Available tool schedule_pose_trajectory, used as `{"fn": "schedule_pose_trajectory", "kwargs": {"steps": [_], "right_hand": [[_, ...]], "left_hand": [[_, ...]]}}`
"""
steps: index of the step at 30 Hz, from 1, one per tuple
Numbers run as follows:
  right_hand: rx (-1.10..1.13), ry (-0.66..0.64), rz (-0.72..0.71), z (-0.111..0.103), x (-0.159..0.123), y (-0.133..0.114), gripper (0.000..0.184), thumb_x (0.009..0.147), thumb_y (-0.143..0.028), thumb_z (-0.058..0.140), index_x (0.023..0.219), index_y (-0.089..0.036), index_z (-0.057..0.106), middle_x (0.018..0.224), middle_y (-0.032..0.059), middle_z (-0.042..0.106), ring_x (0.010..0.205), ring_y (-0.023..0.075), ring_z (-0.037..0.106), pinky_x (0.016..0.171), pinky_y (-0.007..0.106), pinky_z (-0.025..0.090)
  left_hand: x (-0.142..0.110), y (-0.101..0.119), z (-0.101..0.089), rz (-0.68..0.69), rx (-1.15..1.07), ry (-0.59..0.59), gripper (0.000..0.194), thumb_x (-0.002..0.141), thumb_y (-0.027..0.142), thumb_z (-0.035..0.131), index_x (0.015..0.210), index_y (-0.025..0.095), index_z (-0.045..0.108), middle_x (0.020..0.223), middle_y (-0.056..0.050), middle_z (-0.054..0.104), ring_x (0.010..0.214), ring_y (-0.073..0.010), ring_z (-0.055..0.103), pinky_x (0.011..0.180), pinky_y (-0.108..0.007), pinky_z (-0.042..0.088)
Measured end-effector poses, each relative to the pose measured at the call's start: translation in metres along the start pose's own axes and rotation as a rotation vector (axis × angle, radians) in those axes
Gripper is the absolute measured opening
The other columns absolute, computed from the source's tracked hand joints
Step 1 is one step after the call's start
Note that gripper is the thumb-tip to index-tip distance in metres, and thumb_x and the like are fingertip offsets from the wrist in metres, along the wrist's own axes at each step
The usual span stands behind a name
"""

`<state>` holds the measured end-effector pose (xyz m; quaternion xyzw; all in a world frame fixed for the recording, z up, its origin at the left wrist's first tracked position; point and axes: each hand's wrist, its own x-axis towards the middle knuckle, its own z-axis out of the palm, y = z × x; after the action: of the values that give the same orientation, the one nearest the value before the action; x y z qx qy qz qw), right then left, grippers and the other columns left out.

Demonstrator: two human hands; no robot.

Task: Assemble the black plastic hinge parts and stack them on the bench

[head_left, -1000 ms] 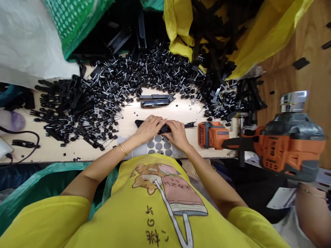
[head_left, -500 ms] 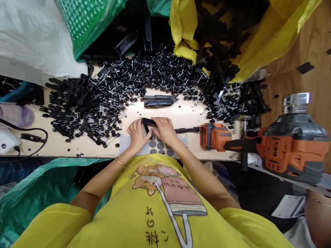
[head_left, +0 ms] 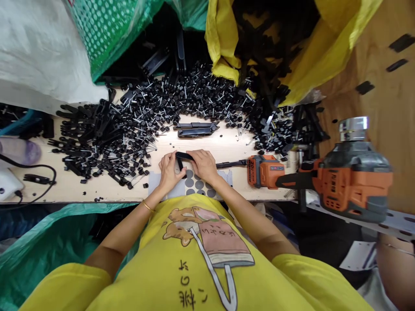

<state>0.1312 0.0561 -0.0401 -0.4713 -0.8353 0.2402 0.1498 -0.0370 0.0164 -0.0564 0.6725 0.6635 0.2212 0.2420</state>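
A black hinged plastic arm [head_left: 184,156] is bent at an angle between my two hands, just above the worktop. My left hand [head_left: 169,172] has its fingers closed on the arm's left end, near the hinge, with its thumb low by the shorter section. Closed over the other section is my right hand [head_left: 205,166], which hides part of it. A thin black bar [head_left: 231,164] sticks out to the right from under that hand; whether it joins the arm is hidden. Below my hands lies a sheet of grey round stickers [head_left: 190,191].
Two folded black pieces [head_left: 197,129] lie ahead of my hands. Beyond curves a heap of black-headed metal pins [head_left: 194,93]. An orange cordless power tool [head_left: 353,181] is at right. A yellow sack [head_left: 223,47] and a green bag [head_left: 106,39] stand behind.
The view has swung slightly, shifting the tool and sack leftward. The arm's shorter section now points more straight down toward me, and my right thumb no longer shows beside it.
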Motion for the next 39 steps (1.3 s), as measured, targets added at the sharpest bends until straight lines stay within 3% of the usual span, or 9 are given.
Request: {"fn": "schedule_pose_trajectory", "kwargs": {"steps": [4,8,11,14,19,25,29,33,39], "right_hand": [[0.109,0.044,-0.006,-0.016,0.007,0.018,0.038,0.089,-0.032,0.046,0.122,-0.016,0.053,0.115,0.0117,0.062,0.104,0.0246,0.053,0.091,0.039,0.041],[-0.041,0.338,0.367,-0.043,0.03,0.074,0.034,0.088,-0.023,0.04,0.117,-0.012,0.055,0.111,0.0178,0.058,0.103,0.0285,0.051,0.09,0.046,0.041],[-0.188,0.318,0.474,-0.059,0.049,0.114,0.028,0.082,-0.019,0.047,0.105,-0.01,0.06,0.109,0.02,0.055,0.1,0.0312,0.051,0.086,0.049,0.042],[-0.195,0.294,0.446,-0.069,0.06,0.131,0.024,0.079,-0.022,0.053,0.097,-0.011,0.064,0.104,0.0178,0.056,0.098,0.0303,0.052,0.084,0.047,0.044],[0.036,0.569,0.426,-0.085,0.043,0.109,0.025,0.081,-0.034,0.053,0.093,-0.014,0.064,0.093,0.0117,0.06,0.089,0.024,0.056,0.084,0.042,0.046],[0.575,0.618,0.485,-0.064,-0.003,0.069,0.033,0.077,-0.046,0.057,0.091,-0.017,0.062,0.087,0.0054,0.066,0.079,0.0163,0.061,0.075,0.032,0.051],[0.762,0.726,0.592,-0.051,-0.021,0.059,0.035,0.074,-0.048,0.059,0.093,-0.018,0.058,0.088,0.0041,0.064,0.079,0.0143,0.062,0.075,0.032,0.053],[1.041,0.555,0.57,-0.047,-0.036,0.035,0.033,0.074,-0.046,0.062,0.093,-0.019,0.058,0.08,0.002,0.064,0.068,0.0124,0.062,0.069,0.03,0.054],[0.948,0.513,0.578,-0.029,-0.044,0.015,0.033,0.076,-0.044,0.061,0.096,-0.019,0.057,0.083,0.0028,0.064,0.071,0.0138,0.063,0.072,0.031,0.053]], "left_hand": [[-0.002,-0.001,-0.004,0.022,0.007,0.005,0.066,0.073,0.04,0.067,0.128,0.018,0.039,0.118,-0.013,0.05,0.114,-0.029,0.046,0.096,-0.044,0.035],[-0.011,-0.004,-0.007,0.028,0.026,-0.007,0.075,0.068,0.05,0.071,0.128,0.019,0.038,0.12,-0.014,0.05,0.115,-0.0309,0.046,0.097,-0.046,0.034],[-0.009,-0.008,-0.017,0.047,-0.014,-0.006,0.078,0.07,0.051,0.07,0.132,0.019,0.035,0.121,-0.014,0.05,0.113,-0.0289,0.048,0.097,-0.044,0.035],[0.012,-0.011,-0.034,0.056,-0.004,0.072,0.054,0.082,0.042,0.06,0.128,0.02,0.043,0.117,-0.012,0.052,0.105,-0.0245,0.052,0.094,-0.04,0.037],[0.084,-0.019,-0.05,0.122,0.226,0.118,0.033,0.085,0.023,0.049,0.117,0.019,0.056,0.113,-0.012,0.056,0.107,-0.0274,0.049,0.09,-0.043,0.037],[0.135,-0.029,-0.039,0.238,0.332,0.068,0.017,0.084,0.019,0.047,0.089,0.021,0.063,0.091,-0.009,0.061,0.098,-0.0276,0.049,0.091,-0.047,0.035],[0.113,-0.024,-0.051,0.21,0.168,0.183,0.02,0.082,0.015,0.05,0.097,0.019,0.062,0.095,-0.008,0.059,0.095,-0.0237,0.052,0.089,-0.041,0.04],[0.068,-0.011,-0.059,0.033,-0.236,0.294,0.021,0.081,0.024,0.056,0.099,0.017,0.063,0.092,-0.004,0.055,0.079,-0.0137,0.055,0.076,-0.028,0.048],[0.029,-0.007,-0.031,-0.159,-0.706,0.173,0.026,0.076,0.035,0.064,0.091,0.014,0.062,0.087,-0.004,0.059,0.068,-0.01,0.058,0.068,-0.024,0.052]]}}
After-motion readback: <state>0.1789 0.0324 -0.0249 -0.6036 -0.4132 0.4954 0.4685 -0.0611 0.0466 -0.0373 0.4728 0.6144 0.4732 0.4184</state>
